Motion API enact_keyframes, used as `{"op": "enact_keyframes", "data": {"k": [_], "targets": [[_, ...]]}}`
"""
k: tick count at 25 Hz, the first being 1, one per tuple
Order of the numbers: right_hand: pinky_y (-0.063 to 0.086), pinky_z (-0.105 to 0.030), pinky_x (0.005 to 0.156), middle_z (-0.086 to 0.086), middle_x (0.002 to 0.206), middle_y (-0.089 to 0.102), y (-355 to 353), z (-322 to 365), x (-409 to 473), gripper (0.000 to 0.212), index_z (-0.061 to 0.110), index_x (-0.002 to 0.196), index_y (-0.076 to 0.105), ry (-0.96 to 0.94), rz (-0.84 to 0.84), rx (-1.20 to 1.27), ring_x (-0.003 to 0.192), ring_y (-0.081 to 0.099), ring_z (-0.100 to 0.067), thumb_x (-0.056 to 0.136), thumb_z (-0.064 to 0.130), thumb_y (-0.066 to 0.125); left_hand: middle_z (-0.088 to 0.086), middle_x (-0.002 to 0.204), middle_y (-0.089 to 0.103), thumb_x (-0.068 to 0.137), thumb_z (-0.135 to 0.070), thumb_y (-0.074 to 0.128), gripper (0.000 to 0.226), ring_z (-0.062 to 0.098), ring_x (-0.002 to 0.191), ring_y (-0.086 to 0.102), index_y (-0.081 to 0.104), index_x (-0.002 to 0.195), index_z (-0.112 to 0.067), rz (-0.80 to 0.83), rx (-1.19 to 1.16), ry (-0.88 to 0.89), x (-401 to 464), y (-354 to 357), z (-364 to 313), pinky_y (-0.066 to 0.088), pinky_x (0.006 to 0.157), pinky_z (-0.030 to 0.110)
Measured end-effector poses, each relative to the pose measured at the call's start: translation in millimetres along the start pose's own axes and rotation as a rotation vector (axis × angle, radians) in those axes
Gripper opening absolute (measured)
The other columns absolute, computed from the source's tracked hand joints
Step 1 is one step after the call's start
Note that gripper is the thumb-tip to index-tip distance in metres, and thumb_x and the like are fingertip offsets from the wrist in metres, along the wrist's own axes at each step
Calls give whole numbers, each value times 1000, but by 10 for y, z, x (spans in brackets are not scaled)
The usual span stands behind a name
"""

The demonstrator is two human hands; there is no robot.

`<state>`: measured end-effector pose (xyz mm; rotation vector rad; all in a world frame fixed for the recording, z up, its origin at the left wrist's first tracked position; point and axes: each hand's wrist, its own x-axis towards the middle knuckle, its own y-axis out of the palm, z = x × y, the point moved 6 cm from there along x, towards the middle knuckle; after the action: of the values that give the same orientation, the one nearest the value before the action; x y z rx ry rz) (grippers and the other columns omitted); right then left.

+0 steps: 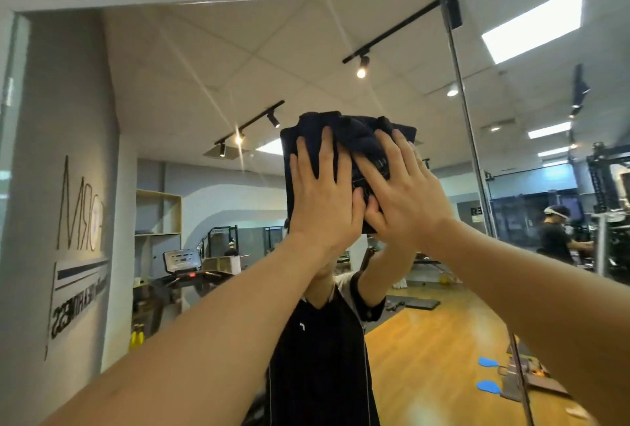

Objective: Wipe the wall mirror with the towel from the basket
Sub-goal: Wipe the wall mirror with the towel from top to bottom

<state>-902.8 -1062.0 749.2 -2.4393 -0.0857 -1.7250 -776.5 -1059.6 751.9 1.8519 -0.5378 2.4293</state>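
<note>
From the head view, both arms reach up and forward to the wall mirror [392,33], and a dark navy towel [344,139] is pinned flat against the glass, high on the pane and nearer its top edge than its bottom, just to the left of the vertical seam [467,112] that joins the next pane. The left hand [324,193] lies open on the towel's left half, fingers spread and pointing up, palm pressing rather than gripping. The right hand [405,197] is likewise open and flat, angled up and to the left, its thumb touching the left hand's thumb at the towel's lower edge. Neither hand closes around the cloth; it stays up only by pressure against the glass. The towel looks soft, light and bunched in folds at its top, so it should slide easily on the smooth mirror but could slip or unfold if the pressure eases. Spread palms over its middle seem the best hold, with fingertips trapping the upper folds. The glass itself is rigid yet fragile, so even, moderate pressure looks wise. The basket is not in view.
</note>
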Motion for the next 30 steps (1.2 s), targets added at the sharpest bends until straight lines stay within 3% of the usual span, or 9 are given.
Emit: {"op": "enact_keyframes", "data": {"k": [4, 8, 13, 18, 21, 30], "targets": [[20, -57, 125, -21, 167, 16, -45, -565, -192, 69, 22, 162, 19, 24, 62, -36, 155, 12, -42, 99, 40, 38, 11, 170, -7, 99, -44, 33, 76, 45, 154, -10, 2, 162, -15, -5, -14, -4, 194, 216, -539, -5, 126, 56], [19, -57, 125, -21, 167, 16, -87, -1069, -423, 68, 21, 162, 20, 40, 80, -33, 155, 13, -42, 100, 41, 38, 12, 170, -4, 100, -44, 35, 75, 46, 155, -6, 5, 162, -15, 1, -4, 6, 325, 415, -1048, 3, 126, 60], [21, -58, 124, -21, 166, 17, -67, -1300, -399, 65, 21, 162, 21, -2, 60, 35, 155, 12, -41, 103, 40, 39, 12, 171, 5, 96, -44, 24, 74, 42, 156, 2, 12, 163, -13, -41, -28, -47, 433, 473, -1185, 9, 127, 56], [24, -62, 122, -19, 165, 18, -70, -1440, 125, 63, 23, 160, 25, 49, -18, 155, 155, 10, -41, 101, 38, 36, 12, 170, 10, 98, -41, 21, 71, 40, 156, 8, 15, 163, -12, -93, -36, -54, 942, 317, -1027, 12, 128, 52], [12, -61, 125, -18, 167, 13, -102, -1372, 512, 65, 27, 161, 21, 80, -27, 157, 155, 4, -41, 99, 42, 31, 11, 171, 7, 103, -34, 34, 67, 39, 156, 5, 11, 163, -13, -89, -35, -56, 1251, 180, -795, 12, 128, 52], [5, -63, 124, -21, 167, 14, -9, -157, 1265, 65, 28, 160, 25, 113, -95, 153, 154, 6, -47, 98, 46, 30, 8, 172, -2, 106, -29, 33, 66, 35, 157, -3, 5, 164, -15, -51, -4, -78, 1164, -407, 514, 6, 129, 47]]}}
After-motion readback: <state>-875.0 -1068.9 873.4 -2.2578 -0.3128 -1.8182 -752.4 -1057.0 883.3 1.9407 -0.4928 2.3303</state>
